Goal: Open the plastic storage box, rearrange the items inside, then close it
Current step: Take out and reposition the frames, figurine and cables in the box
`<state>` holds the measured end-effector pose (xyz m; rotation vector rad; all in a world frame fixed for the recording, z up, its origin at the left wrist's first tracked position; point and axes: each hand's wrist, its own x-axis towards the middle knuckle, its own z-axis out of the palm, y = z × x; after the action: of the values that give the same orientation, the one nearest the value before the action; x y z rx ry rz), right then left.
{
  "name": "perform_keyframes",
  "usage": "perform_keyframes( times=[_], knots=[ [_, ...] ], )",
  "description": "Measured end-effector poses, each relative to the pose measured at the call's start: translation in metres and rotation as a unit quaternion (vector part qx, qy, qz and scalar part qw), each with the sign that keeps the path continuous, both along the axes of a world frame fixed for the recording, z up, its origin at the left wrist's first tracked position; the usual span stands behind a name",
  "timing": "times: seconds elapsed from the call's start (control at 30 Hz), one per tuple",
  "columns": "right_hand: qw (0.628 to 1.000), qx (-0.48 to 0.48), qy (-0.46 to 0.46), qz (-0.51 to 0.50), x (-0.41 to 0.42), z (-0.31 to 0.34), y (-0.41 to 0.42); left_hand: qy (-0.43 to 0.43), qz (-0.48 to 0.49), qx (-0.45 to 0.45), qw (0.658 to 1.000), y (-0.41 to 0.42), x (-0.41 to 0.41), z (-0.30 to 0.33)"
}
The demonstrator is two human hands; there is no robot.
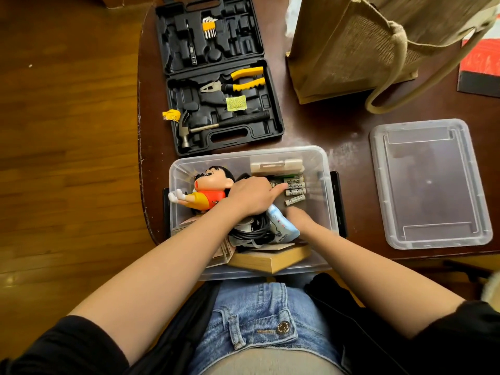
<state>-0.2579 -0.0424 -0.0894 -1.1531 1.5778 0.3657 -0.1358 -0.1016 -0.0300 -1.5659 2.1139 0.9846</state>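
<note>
Toolcase behind box, lid right.

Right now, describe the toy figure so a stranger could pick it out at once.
Start at the clear plastic storage box at the table's near edge, its lid off to the right. In the box's left half lies the toy figure, on its side beside the left hand. It alone is a cartoon figure: black hair, red shirt, yellow shorts.

One box, one lid, two hands.
</note>
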Motion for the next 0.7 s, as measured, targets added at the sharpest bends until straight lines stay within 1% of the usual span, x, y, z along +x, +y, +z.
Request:
perform_keyframes(
  times=[0.1, 0.27, 0.33, 0.4, 0.47, 0.53, 0.63, 0.7],
  knots=[
    [0.999, -0.040, 0.016, 0.023, 0.005, -0.001, 0.003, -0.042, -0.012, -0.033, 0.999, 0.000, -0.003, 0.004],
    [0.983, -0.139, 0.092, 0.076, 0.013, 0.001, 0.004, -0.103, -0.065, 0.028, 0.992, -0.011, -0.003, 0.011],
    [0.980, -0.170, 0.078, 0.063, 0.012, 0.001, 0.003, -0.115, -0.084, 0.052, 0.988, -0.013, -0.001, 0.015],
    [0.981, -0.195, 0.004, -0.015, 0.010, 0.001, 0.005, -0.109, -0.083, 0.076, 0.988, -0.014, 0.001, 0.017],
    [0.976, -0.178, -0.080, -0.093, 0.010, 0.003, 0.006, -0.088, -0.076, 0.099, 0.988, -0.015, 0.004, 0.018],
    [0.974, -0.110, -0.130, -0.149, 0.011, 0.005, 0.005, -0.072, -0.071, 0.115, 0.988, -0.016, 0.008, 0.020],
    [0.958, -0.019, -0.157, -0.241, 0.013, 0.009, 0.002, -0.068, -0.058, 0.119, 0.989, -0.017, 0.014, 0.019],
    [0.950, 0.015, -0.154, -0.271, 0.011, 0.014, 0.001, -0.069, -0.060, 0.117, 0.989, -0.018, 0.018, 0.016]
  ],
)
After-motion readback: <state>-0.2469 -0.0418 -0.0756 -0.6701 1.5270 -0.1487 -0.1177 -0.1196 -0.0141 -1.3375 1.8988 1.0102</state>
